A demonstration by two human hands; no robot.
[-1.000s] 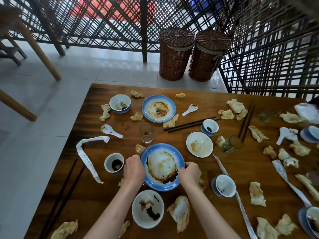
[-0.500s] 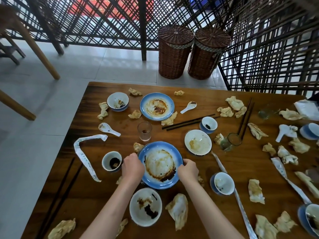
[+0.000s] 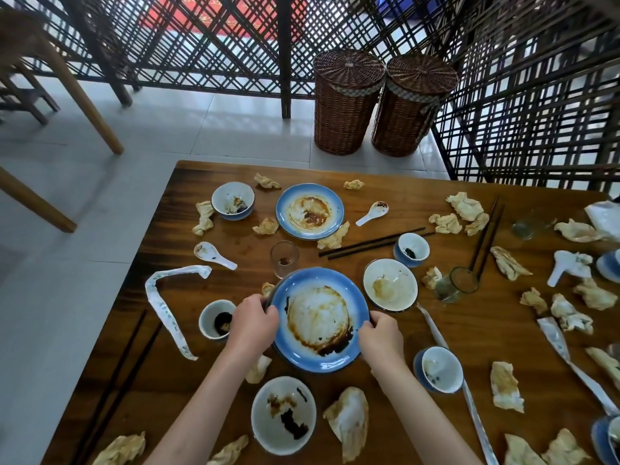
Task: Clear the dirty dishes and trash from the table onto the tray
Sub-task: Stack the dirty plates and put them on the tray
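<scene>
Plate [image 3: 318,318]: center of counter [image 3: 469,330], our left hand [image 3: 254,322] and right hand [image 3: 380,335] gripping its rim, fingers curled.
Done: nothing we can see; tray not visible.
Left: bowls, napkins, chopsticks from 9 to 3 o'clock.

Between my left hand [image 3: 252,323] and my right hand [image 3: 380,337] sits the plate [image 3: 318,318] on the table [image 3: 469,330]. Behind it stands a glass [image 3: 284,258], farther back a second plate [image 3: 309,211]. A bowl [image 3: 283,414] lies before me, a cup [image 3: 216,319] left of my left hand.
</scene>
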